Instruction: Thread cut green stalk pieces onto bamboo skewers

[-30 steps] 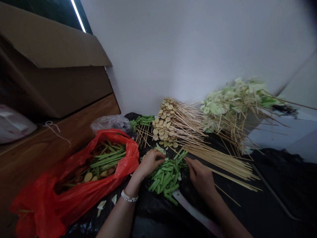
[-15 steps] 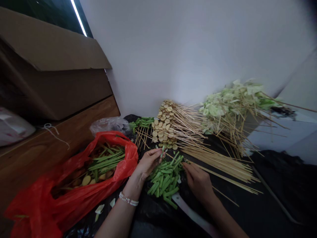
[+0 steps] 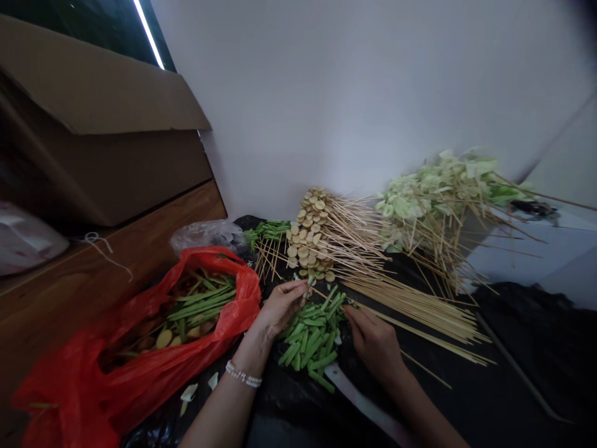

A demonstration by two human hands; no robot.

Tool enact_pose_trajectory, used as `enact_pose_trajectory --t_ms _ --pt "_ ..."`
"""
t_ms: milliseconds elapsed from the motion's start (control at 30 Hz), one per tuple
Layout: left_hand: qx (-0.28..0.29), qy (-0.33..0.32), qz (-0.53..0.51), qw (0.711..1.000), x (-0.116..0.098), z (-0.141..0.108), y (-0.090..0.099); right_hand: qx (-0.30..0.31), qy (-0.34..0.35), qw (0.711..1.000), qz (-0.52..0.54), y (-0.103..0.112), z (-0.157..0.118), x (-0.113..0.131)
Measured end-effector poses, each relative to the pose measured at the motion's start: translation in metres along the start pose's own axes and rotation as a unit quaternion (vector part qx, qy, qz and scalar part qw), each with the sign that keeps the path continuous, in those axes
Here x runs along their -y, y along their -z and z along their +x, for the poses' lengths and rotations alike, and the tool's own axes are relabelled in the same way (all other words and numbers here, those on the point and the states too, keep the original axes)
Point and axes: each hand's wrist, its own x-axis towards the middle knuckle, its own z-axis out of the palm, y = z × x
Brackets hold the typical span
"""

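My left hand [image 3: 286,303] pinches a short piece of green bean [image 3: 308,286] above the chopped pile. My right hand [image 3: 375,339] is closed around a bamboo skewer [image 3: 426,369]; its tip end points to the bean and its tail sticks out behind the hand. Whether the tip has gone into the bean is too small to tell. Below and between both hands lies the heap of cut green beans [image 3: 308,339]. A knife [image 3: 357,398] rests beside it, partly under my right forearm. Loose bamboo skewers [image 3: 420,308] lie in a bundle to the right.
Skewered potato slices [image 3: 308,239] are stacked by the wall, with bean skewers [image 3: 268,230] left of them and cabbage skewers [image 3: 438,186] at the right. On the left, a red plastic bag [image 3: 237,305] holds beans and potatoes. A cardboard box [image 3: 116,168] stands behind it.
My left hand has tilted the bean piece slightly toward the skewer's tip. My right hand stays nearly in place, and the rest looks the same.
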Motion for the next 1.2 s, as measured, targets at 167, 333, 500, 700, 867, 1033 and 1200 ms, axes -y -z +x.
enact_pose_trajectory --t_ms 167,333,500,700,867,1033,1200 --pt "-0.007 -0.007 0.009 1.000 0.001 0.000 0.000 0.000 0.000 1.000 0.006 -0.001 -0.001 0.000" --pt "-0.023 -0.032 0.042 0.998 0.002 0.003 0.002 0.006 -0.001 1.000 -0.004 -0.002 -0.002 -0.001" --pt "-0.016 -0.072 0.104 0.992 0.004 0.006 0.007 0.018 -0.006 1.000 -0.003 -0.003 -0.002 0.000" --pt "-0.016 -0.084 0.127 0.988 0.010 0.007 0.006 0.018 -0.011 1.000 -0.004 -0.004 -0.004 0.000" --pt "-0.021 -0.087 0.112 0.990 0.009 0.004 0.001 0.015 -0.009 1.000 0.007 -0.005 -0.003 0.000" --pt "-0.028 -0.091 0.123 0.988 0.008 0.003 0.000 0.014 -0.010 1.000 0.008 -0.004 -0.003 0.000" --pt "-0.021 -0.075 0.124 0.989 0.012 0.006 0.004 0.008 -0.004 1.000 -0.003 -0.005 -0.005 0.000"
